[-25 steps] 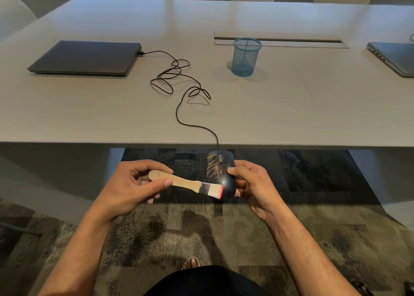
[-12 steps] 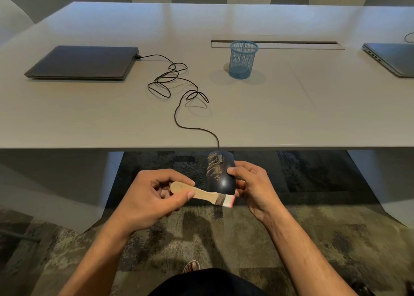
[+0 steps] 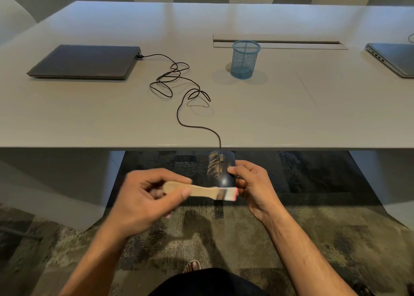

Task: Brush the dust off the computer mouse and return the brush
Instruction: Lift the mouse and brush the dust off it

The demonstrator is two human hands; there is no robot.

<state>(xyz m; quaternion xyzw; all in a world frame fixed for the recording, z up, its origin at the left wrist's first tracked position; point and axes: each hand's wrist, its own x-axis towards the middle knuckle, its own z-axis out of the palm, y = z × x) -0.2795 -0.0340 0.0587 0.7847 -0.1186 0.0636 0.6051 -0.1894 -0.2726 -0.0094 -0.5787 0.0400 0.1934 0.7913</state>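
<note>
A black wired computer mouse (image 3: 220, 169) with yellowish dust streaks on its left side hangs just below the table's front edge, held from the right by my right hand (image 3: 253, 184). My left hand (image 3: 145, 199) grips the wooden handle of a small brush (image 3: 201, 191). The brush lies across, and its pink-tipped bristles sit at the mouse's near end. The mouse's black cable (image 3: 179, 87) runs up over the table edge in loose loops to a closed dark laptop (image 3: 84, 61).
A blue mesh pen cup (image 3: 245, 59) stands at the middle of the grey table (image 3: 291, 107), in front of a cable slot (image 3: 280, 43). A second laptop (image 3: 394, 58) lies at the right edge. White chairs line the far side. Patterned carpet lies below.
My left hand and the brush have shifted right and toward me, sweeping the bristles down to the mouse's near end. My right hand keeps the mouse in about the same place.
</note>
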